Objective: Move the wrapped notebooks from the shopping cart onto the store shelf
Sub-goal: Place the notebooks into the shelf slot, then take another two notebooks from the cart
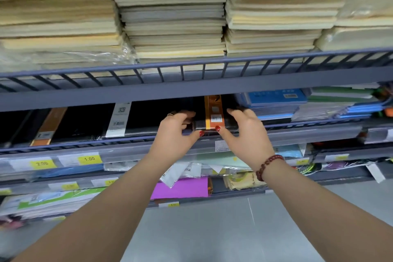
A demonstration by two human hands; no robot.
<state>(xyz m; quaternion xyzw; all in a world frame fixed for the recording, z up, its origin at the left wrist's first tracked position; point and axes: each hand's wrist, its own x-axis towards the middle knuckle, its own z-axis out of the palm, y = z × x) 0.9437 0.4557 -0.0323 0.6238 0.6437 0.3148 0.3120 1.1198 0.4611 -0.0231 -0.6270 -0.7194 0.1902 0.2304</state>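
Head view: left hand [176, 131] and right hand [241, 132] grip orange-banded wrapped notebooks [212, 122]; yellow tag [89, 159] reads "1.00".

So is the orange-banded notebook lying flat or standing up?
Flat: the notebook lies on the shelf, left hand and right hand gripping its front edge.

Glossy plastic wrap covers the black notebooks [209, 122]; the shelf rail [191, 68] is matt painted metal.

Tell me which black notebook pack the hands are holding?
The middle orange-banded pack, held by the left hand and right hand; the white-banded pack and far-left pack lie untouched.
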